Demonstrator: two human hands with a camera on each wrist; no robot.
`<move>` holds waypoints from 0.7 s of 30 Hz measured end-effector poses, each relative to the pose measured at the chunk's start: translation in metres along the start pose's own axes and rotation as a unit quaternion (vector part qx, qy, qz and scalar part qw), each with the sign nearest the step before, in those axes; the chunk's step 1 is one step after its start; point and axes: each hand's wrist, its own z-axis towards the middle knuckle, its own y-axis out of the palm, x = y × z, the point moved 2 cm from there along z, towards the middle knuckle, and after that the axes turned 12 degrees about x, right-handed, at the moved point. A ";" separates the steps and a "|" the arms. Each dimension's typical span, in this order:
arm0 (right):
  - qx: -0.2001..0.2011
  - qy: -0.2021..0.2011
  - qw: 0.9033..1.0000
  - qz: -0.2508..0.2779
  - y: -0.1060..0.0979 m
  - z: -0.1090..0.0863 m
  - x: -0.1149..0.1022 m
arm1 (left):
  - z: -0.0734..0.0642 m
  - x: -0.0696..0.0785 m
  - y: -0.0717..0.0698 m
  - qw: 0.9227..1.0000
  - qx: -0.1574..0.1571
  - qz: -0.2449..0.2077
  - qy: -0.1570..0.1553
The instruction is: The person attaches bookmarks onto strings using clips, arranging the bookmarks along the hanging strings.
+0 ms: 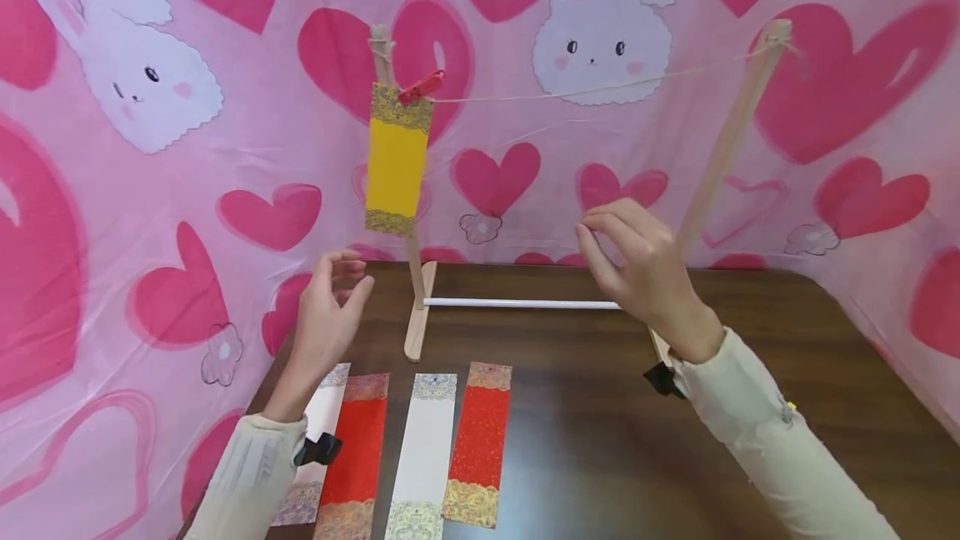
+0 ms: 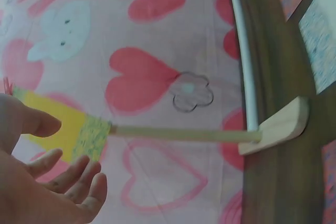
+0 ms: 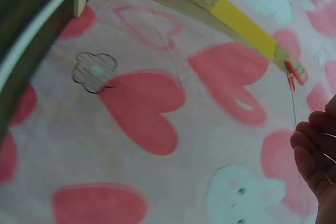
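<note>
A yellow paper strip (image 1: 398,167) with patterned ends hangs at the left end of a string (image 1: 570,95), held by a red clothespin (image 1: 422,87). My left hand (image 1: 330,302) is in the air below and left of the strip, fingers loosely bent and holding nothing. In the left wrist view the yellow strip (image 2: 58,124) shows behind that hand (image 2: 47,171). To the right, my right hand (image 1: 637,261) is raised before the stand's right post, fingers loosely bent toward the thumb, with nothing seen between them. The right wrist view shows its fingertips (image 3: 315,150) apart from the clothespin (image 3: 294,74).
The wooden stand has a left post (image 1: 415,269), a right post (image 1: 731,140) and a white crossbar (image 1: 521,303). On the brown table (image 1: 585,423) lie two red strips (image 1: 480,432) and two white strips (image 1: 424,448), the leftmost partly behind my left arm. Pink heart-patterned cloth (image 1: 495,40) hangs behind.
</note>
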 end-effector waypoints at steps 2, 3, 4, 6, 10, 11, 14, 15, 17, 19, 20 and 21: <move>0.004 0.029 1.000 0.002 -0.006 -0.016 0.000 | -0.010 0.000 0.002 1.000 -0.012 0.004 0.010; 0.004 0.044 0.999 0.003 -0.010 -0.024 0.000 | -0.015 0.000 0.004 1.000 -0.018 0.004 0.013; 0.003 0.058 0.998 0.002 -0.013 -0.032 0.001 | -0.020 0.001 0.007 1.000 -0.025 0.002 0.014; 0.001 0.086 0.996 -0.001 -0.020 -0.049 0.002 | -0.029 0.003 0.013 0.999 -0.038 -0.005 0.018; -0.015 0.127 0.992 -0.012 -0.029 -0.080 0.004 | -0.045 0.004 0.023 0.997 -0.069 -0.015 0.016; -0.020 0.134 0.991 -0.016 -0.032 -0.087 0.004 | -0.048 0.004 0.025 0.997 -0.076 -0.015 0.017; -0.033 0.151 0.987 -0.036 -0.042 -0.105 0.003 | -0.059 0.004 0.034 0.994 -0.108 -0.011 0.010; -0.038 0.159 0.985 -0.050 -0.047 -0.111 0.003 | -0.062 0.004 0.037 0.993 -0.118 -0.009 0.007; -0.041 0.178 0.980 -0.084 -0.056 -0.122 0.004 | -0.069 0.003 0.043 0.990 -0.141 0.002 0.004; -0.041 0.205 0.970 -0.123 -0.067 -0.133 0.007 | -0.074 0.003 0.050 0.986 -0.165 0.013 0.003; -0.043 0.222 0.963 -0.143 -0.073 -0.139 0.009 | -0.077 0.003 0.053 0.984 -0.178 0.023 0.000; -0.044 0.244 0.955 -0.161 -0.078 -0.145 0.010 | -0.079 0.003 0.057 0.981 -0.194 0.032 0.000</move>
